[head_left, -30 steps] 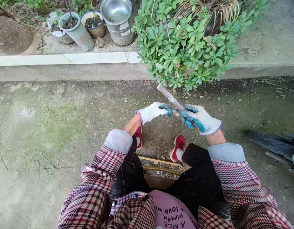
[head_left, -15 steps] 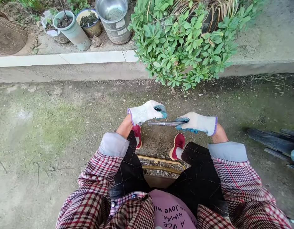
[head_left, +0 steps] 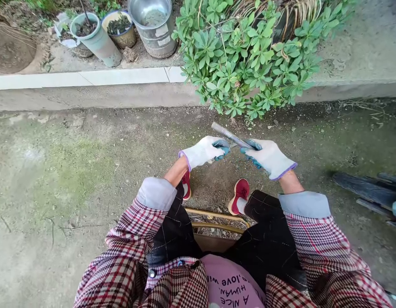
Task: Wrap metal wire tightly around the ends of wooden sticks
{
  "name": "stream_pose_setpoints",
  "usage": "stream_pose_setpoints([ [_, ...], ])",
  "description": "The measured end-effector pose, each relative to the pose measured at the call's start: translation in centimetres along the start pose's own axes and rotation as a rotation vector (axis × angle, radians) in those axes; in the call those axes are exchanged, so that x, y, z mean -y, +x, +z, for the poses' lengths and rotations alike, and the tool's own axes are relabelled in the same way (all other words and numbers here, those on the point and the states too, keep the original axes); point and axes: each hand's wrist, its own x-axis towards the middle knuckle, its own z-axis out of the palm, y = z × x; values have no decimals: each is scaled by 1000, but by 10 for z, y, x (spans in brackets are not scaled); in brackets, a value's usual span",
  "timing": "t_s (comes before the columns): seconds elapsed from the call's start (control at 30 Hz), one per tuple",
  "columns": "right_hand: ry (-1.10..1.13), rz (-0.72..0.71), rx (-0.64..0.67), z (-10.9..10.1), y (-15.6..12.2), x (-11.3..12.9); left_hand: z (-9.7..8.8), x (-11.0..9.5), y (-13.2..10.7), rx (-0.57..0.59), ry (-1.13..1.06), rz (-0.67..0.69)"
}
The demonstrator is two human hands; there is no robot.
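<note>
Head view: right hand (head_left: 270, 157), gloved, has its fingers closed round the lower end of a metal rod (head_left: 228, 134), which slants toward 10 o'clock above bare ground (head_left: 88, 162). Left hand (head_left: 204, 150) pinches the rod mid-length, fingertips pressed together. Judged stiff, fairly heavy and smooth; best gripped near the middle.

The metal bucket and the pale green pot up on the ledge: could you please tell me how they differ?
The metal bucket is shiny, wider and stands upright; the pale green pot is matte, narrower and leans. The bucket has a pale label on its side; the pot's side is plain. Both sit on the ledge beside the leafy plant.
</note>
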Motion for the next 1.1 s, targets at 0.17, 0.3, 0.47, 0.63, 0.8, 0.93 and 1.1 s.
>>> stream_pose_setpoints([
  [0.17,534,71,143,-1,-13,9,-6,-2,2,-11,-62,-6],
  [0.3,570,-13,351,-6,-17,7,-18,0,-4,66,-93,10],
  [0.47,349,-30,633,-9,-16,4,-31,3,-3,86,37,77],
  [0.63,52,-76,622,-6,-12,1,-35,9,-3,109,299,128],
  [0.8,-496,-21,382,-2,2,-9,-27,10,-2,101,520,90],
  [0.93,-631,-48,138,-1,8,-9,-16,3,-1,70,451,31],
  [1.1,-91,-44,9,2,0,-4,-11,0,0,39,87,-3],
])
